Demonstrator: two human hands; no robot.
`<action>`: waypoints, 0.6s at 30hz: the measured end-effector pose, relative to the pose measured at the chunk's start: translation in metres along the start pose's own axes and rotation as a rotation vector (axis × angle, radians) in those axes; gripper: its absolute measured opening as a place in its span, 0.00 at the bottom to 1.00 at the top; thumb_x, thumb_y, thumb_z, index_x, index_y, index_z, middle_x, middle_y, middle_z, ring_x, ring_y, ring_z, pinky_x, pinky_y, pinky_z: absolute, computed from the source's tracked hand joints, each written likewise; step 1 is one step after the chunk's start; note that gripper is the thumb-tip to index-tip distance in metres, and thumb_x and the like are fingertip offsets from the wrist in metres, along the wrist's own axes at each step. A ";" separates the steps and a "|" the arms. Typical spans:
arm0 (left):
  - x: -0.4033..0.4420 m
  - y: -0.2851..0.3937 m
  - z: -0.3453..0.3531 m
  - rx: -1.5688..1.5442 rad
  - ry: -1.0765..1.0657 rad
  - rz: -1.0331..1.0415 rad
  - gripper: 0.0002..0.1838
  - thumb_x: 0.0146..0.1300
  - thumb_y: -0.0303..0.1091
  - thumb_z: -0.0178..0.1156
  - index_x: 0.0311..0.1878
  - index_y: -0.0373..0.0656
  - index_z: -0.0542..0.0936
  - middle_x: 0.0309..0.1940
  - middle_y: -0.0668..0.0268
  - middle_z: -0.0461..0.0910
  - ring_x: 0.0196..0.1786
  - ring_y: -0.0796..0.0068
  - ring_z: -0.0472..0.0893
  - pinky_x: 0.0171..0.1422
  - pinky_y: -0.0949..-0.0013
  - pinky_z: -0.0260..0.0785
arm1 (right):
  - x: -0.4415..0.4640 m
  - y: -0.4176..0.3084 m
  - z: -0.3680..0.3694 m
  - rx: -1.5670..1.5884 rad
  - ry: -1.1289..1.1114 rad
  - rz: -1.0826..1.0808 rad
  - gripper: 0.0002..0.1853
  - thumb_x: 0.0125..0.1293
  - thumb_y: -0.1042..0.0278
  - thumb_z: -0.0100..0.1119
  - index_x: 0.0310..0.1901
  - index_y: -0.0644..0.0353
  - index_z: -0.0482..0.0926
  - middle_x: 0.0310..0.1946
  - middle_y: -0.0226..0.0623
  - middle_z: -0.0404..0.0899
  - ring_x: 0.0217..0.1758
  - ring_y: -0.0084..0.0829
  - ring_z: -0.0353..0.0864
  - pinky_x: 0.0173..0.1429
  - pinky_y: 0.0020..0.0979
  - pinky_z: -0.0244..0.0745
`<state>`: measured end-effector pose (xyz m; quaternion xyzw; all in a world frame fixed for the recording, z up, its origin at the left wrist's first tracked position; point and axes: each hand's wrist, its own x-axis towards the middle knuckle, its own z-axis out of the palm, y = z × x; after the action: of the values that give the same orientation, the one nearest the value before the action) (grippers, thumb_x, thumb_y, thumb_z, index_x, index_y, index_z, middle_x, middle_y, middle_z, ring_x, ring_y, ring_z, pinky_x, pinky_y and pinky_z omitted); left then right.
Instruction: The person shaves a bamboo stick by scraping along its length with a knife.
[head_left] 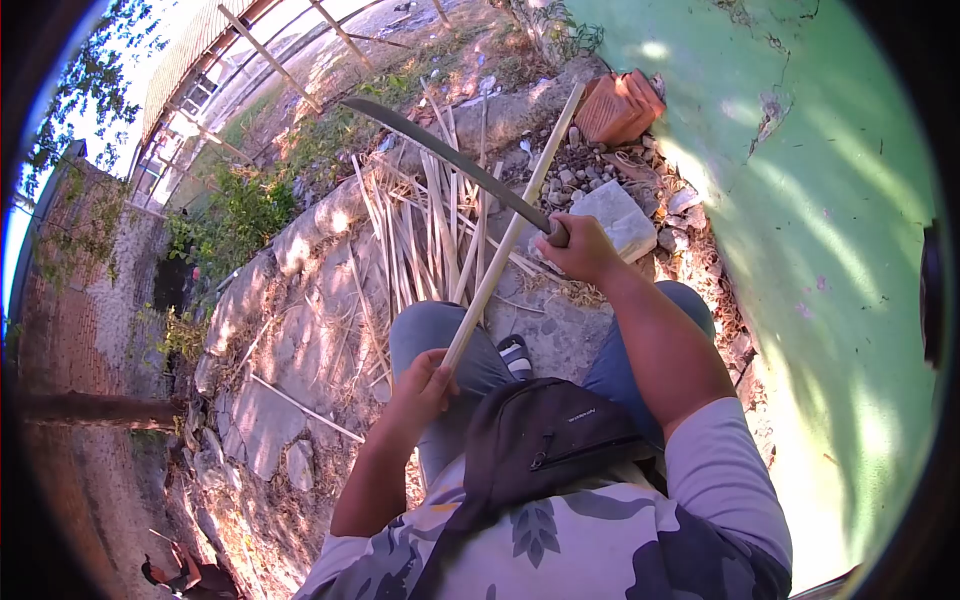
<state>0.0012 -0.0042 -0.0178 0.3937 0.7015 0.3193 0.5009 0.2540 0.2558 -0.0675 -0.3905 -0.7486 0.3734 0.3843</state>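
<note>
My left hand (425, 385) is closed around the lower end of a long pale wooden strip (497, 262), which slants up and away to the right. In my right hand (580, 250) is the handle of a machete (440, 150), its long dark blade pointing up and to the left. The blade crosses the strip a little above its middle; whether the two touch I cannot tell. Beyond my knees a pile of similar pale strips (425, 235) lies on the ground.
A green wall (800, 250) runs along the right. Near it are a pale stone block (612, 218), orange bricks (620, 108) and loose rubble. A single thin strip (305, 407) lies at left on the stony ground. A black bag (550, 440) rests on my lap.
</note>
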 end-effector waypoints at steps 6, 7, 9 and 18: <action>-0.024 -0.007 -0.009 -0.102 -0.007 -0.082 0.10 0.85 0.38 0.50 0.56 0.42 0.74 0.34 0.69 0.79 0.27 0.83 0.71 0.31 0.76 0.63 | -0.006 -0.009 -0.003 -0.073 0.016 -0.058 0.14 0.62 0.58 0.74 0.36 0.60 0.83 0.25 0.47 0.82 0.31 0.54 0.85 0.38 0.47 0.78; -0.027 -0.004 -0.009 -0.136 -0.028 -0.106 0.11 0.85 0.38 0.50 0.57 0.42 0.74 0.33 0.70 0.79 0.27 0.83 0.70 0.31 0.76 0.62 | -0.007 -0.010 -0.004 -0.086 0.016 -0.071 0.14 0.61 0.57 0.74 0.36 0.59 0.83 0.25 0.47 0.83 0.32 0.54 0.85 0.38 0.47 0.78; -0.035 0.009 -0.007 -0.245 -0.015 -0.162 0.11 0.85 0.39 0.50 0.57 0.42 0.74 0.32 0.71 0.76 0.27 0.84 0.69 0.30 0.76 0.60 | -0.007 -0.008 -0.005 -0.098 0.014 -0.104 0.15 0.61 0.57 0.75 0.37 0.59 0.84 0.26 0.47 0.83 0.33 0.55 0.85 0.38 0.48 0.79; -0.037 0.012 0.001 -0.314 -0.017 -0.085 0.13 0.84 0.40 0.51 0.60 0.43 0.76 0.32 0.72 0.73 0.27 0.84 0.67 0.32 0.76 0.59 | -0.018 -0.009 -0.013 -0.132 0.034 -0.125 0.15 0.60 0.57 0.76 0.41 0.58 0.85 0.28 0.48 0.85 0.35 0.55 0.87 0.39 0.48 0.80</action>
<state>0.0118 -0.0309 0.0089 0.2833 0.6546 0.4002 0.5753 0.2693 0.2399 -0.0594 -0.3737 -0.7878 0.2919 0.3930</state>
